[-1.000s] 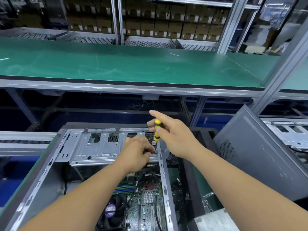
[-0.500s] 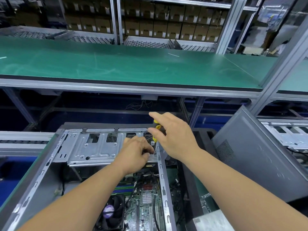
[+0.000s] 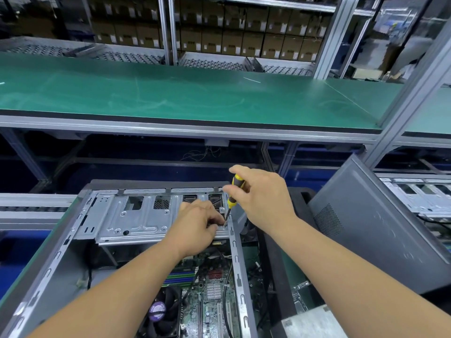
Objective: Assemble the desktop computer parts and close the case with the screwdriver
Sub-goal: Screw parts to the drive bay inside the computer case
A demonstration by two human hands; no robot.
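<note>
An open computer case [image 3: 56,259] lies flat before me, its motherboard [image 3: 214,296] and CPU fan [image 3: 161,311] exposed. A silver drive cage [image 3: 136,220] spans the case's far end. My right hand [image 3: 263,198] grips a yellow-and-black screwdriver [image 3: 235,191], held nearly upright, with its tip on the cage's right front corner. My left hand [image 3: 197,228] rests on that corner with fingertips pinched around the tip; whether it holds a screw is hidden.
A grey side panel [image 3: 380,230] leans at the right. A green shelf [image 3: 170,96] runs above and beyond the case. Another open chassis [image 3: 419,196] sits at far right. A silver metal block [image 3: 312,323] lies near the bottom right edge. Stacked boxes fill racks behind.
My right hand has turned around the screwdriver handle, so more of the yellow handle and the shaft show now. My left hand has stayed pinched at the tip.
</note>
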